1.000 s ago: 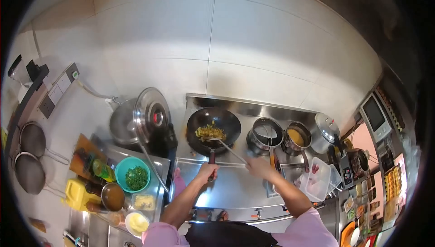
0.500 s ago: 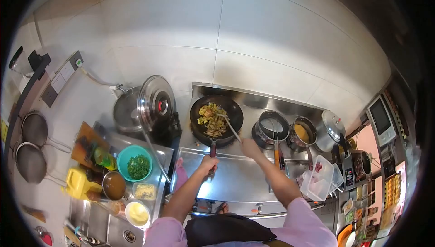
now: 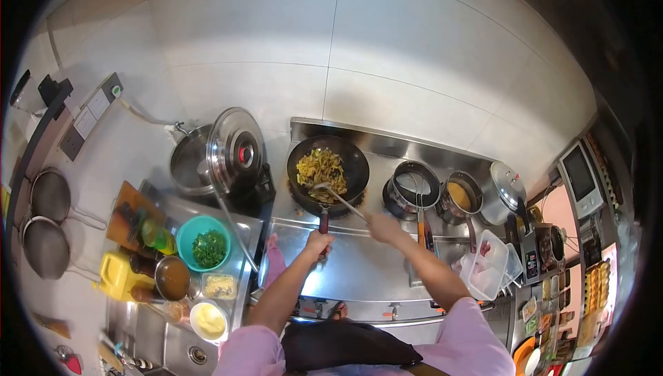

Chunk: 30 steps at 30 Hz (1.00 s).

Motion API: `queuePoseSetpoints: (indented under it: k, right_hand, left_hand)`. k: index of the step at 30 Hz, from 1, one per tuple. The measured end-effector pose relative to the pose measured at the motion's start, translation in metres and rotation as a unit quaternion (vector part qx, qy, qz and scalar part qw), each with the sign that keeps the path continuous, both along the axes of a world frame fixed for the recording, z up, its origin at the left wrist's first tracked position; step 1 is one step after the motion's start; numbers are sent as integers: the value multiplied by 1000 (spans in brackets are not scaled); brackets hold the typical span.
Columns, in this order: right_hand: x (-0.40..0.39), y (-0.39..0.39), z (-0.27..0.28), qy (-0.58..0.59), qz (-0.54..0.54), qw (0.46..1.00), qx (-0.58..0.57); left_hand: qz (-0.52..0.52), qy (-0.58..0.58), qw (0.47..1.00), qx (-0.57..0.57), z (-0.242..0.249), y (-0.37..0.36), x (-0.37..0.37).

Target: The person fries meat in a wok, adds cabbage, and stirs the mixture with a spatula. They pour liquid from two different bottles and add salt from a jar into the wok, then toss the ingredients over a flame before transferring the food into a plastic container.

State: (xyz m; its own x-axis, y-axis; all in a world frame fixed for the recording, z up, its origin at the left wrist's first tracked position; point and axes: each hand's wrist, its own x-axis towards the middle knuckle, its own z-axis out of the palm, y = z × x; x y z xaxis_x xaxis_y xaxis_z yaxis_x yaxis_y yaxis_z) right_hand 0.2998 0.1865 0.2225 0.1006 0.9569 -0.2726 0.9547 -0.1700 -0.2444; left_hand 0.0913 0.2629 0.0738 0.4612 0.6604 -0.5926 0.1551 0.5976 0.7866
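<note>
A dark wok (image 3: 358,172) sits on the stove at the centre, with chopped yellow-green and brown food (image 3: 319,171) heaped in it. My left hand (image 3: 318,244) is wrapped round the wok's dark red handle (image 3: 324,220). A long metal spatula (image 3: 349,205) is gripped in my right hand (image 3: 384,227), to the right of that handle. Its head dips into the near side of the food, inside the wok.
Right of the wok stand a pot with a strainer (image 3: 413,184), a pan of yellowish liquid (image 3: 464,193) and a lidded pot (image 3: 506,186). On the left are a teal bowl of chopped greens (image 3: 204,245), a large lid (image 3: 235,147), a yellow jug (image 3: 121,276) and a sink (image 3: 179,338).
The spatula's head has moved down and left, toward the wok's near side. The food has shifted and lies more spread out. My left hand stays on the handle.
</note>
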Motion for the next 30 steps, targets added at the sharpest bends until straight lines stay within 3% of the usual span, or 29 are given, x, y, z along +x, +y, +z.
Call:
queuePoseSetpoints:
  k: [3,6,9,10,13,17,20,23,24,25,26,28,30]
  right_hand:
    - [22,-21,23,-61,6,998,-13]
    - [27,21,-24,-50,-38,998,-16]
    - [37,41,-51,-7,47,997,55]
    - [39,37,-31,2,57,998,34]
    - [40,5,96,-15,89,995,-35]
    - [43,8,144,-51,86,988,-114]
    - [38,25,73,33,56,997,-46]
    - [32,4,44,21,42,997,63]
    - [32,-13,74,6,56,998,3]
    - [28,-41,104,47,33,998,2]
    - [21,-53,120,29,42,999,-12]
    - [12,-69,136,-11,55,998,-42]
    - [10,-43,72,-31,67,997,-27]
  left_hand:
    - [13,-1,1000,7,-4,1,2]
    - [18,-10,1000,8,-2,-2,7]
    - [26,-11,1000,10,4,-6,6]
    - [27,-5,1000,10,4,-5,6]
    - [20,-35,999,-22,-4,2,0]
    - [-17,-4,1000,-12,14,19,-1]
    - [-56,-28,998,32,49,49,4]
    - [-60,-67,987,133,29,40,-8]
    - [-20,8,994,108,44,9,-16]
    - [-20,36,987,156,46,-20,-31]
    - [-6,42,980,194,23,-41,-42]
    - [5,50,987,151,38,-51,-51]
    - [-40,31,998,40,62,-13,-39]
